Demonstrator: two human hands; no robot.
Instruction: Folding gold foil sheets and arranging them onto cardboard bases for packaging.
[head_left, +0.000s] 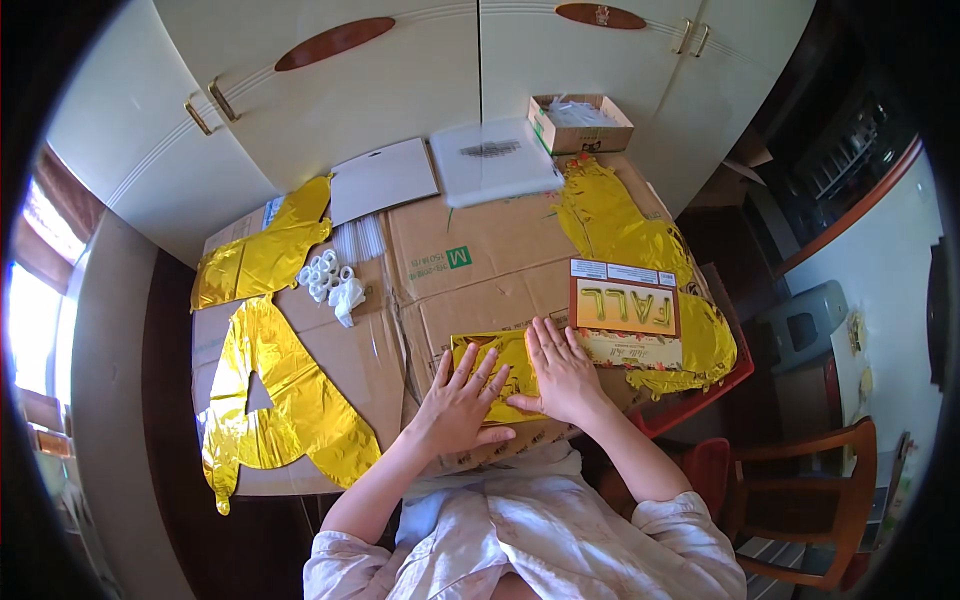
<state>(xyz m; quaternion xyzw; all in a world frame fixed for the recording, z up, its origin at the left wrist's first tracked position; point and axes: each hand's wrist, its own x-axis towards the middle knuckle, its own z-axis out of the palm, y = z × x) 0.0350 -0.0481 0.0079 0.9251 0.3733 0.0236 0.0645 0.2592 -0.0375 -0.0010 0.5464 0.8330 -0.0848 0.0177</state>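
Note:
A folded gold foil balloon (512,348) lies flat on the cardboard-covered table, close to its front edge. My left hand (460,402) rests palm down on the left part of the foil, fingers spread. On the right part lies my right hand (563,375), also flat with its fingers stretched out. Just beyond my right hand is a printed card package (628,310) picturing gold balloon letters. A flat gold balloon with a triangular hole (300,425) lies at the left, and another gold balloon (240,272) is behind it. More flat gold balloons (612,218) run down the right side.
White ribbon rolls (325,277) and clear straws (358,238) lie left of the middle. Farther back are a pale flat card (385,182), clear plastic bags (490,175) and a small carton (592,138). White cabinets (400,90) border the far edge; a wooden chair (858,455) stands right.

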